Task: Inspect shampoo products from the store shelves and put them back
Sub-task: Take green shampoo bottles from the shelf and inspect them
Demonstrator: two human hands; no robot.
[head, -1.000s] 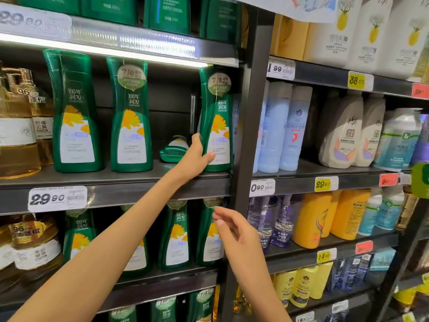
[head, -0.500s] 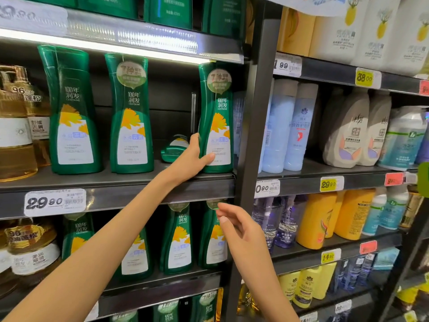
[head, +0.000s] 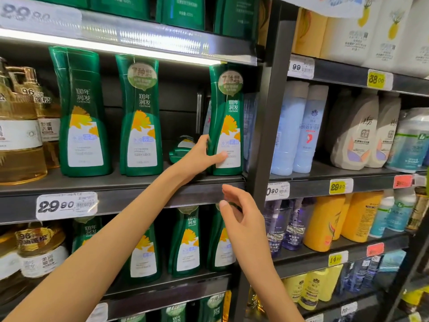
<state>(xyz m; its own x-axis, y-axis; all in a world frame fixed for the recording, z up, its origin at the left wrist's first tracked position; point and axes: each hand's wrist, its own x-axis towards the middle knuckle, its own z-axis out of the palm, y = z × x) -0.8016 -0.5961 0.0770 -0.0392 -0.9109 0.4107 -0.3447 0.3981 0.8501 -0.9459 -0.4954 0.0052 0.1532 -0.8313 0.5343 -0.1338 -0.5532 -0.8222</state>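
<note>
Fingers [head: 217, 156] of left hand [head: 199, 156] round glossy waisted green bottle [head: 228, 117]; those of right hand [head: 241, 219] slack, empty.

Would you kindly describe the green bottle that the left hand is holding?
The green shampoo bottle stands upright at the right end of the shelf, beside the dark post. Glossy plastic, waisted, with a round sticker near its top, yellow flower art and a white label. The left hand grips its lower part.

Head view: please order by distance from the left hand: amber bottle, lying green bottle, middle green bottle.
The left hand grips the rightmost green bottle.
1. lying green bottle, just beside it.
2. middle green bottle, further left.
3. amber bottle, shelf's far left.
</note>
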